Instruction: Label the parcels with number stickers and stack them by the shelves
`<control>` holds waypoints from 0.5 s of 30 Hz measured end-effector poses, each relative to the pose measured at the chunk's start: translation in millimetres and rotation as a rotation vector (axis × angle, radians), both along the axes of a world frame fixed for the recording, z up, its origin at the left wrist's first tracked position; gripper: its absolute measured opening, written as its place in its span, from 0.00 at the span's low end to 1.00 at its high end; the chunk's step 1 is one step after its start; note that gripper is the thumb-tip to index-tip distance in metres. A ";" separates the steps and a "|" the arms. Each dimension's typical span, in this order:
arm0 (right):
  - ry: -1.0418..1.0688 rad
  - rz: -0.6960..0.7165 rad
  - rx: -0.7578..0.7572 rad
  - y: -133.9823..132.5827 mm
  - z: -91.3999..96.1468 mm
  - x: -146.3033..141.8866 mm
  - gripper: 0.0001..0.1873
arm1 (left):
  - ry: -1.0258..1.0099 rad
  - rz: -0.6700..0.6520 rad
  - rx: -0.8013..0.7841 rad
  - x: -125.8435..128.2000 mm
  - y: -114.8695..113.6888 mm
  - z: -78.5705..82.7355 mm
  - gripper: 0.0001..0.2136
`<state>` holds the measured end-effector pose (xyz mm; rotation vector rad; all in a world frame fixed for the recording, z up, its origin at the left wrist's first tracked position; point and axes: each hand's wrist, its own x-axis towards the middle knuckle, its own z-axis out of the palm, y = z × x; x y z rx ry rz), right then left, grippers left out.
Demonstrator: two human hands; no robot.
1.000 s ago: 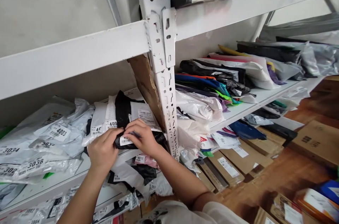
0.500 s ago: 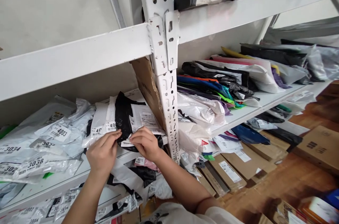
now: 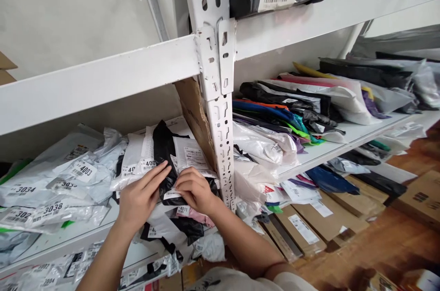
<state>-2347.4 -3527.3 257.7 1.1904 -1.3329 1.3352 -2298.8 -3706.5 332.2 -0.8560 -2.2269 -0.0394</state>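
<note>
A black plastic mailer bag [image 3: 164, 140] lies among white parcels on the left middle shelf, with a white label near its front. My left hand [image 3: 143, 199] has its fingers stretched over the left side of this bag, fingertips touching it; its thumb is mostly hidden. On the bag's right side, beside the label [image 3: 172, 194], my right hand [image 3: 196, 189] pinches the black plastic with thumb and fingers. Just behind my right hand lies a clear-wrapped white parcel [image 3: 192, 156] with a printed label. White parcels [image 3: 132, 158] with number stickers rest left of the black bag.
A white perforated post [image 3: 220, 135] rises right of my hands, with a cardboard sheet [image 3: 195, 112] beside it. A white beam [image 3: 103, 78] crosses above. Bagged parcels [image 3: 82, 169] fill the shelf's left. More bags [image 3: 309, 98] and cardboard boxes [image 3: 299, 227] are at right.
My left hand's fingers have straightened and moved right, further over the black mailer bag. My right hand keeps its pinch beside the label. The view has shifted slightly.
</note>
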 end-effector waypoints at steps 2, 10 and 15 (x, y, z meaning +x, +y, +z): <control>-0.004 0.025 0.059 3.0 5.3 0.9 0.07 | -0.010 -0.051 -0.033 -1.5 0.4 3.5 0.21; -0.025 0.044 0.210 14.6 12.8 0.3 0.09 | 0.071 -0.005 -0.043 -6.8 4.4 0.2 0.15; 0.119 -0.084 0.264 22.9 23.3 5.4 0.08 | 0.127 0.014 -0.044 -8.2 2.9 -0.7 0.14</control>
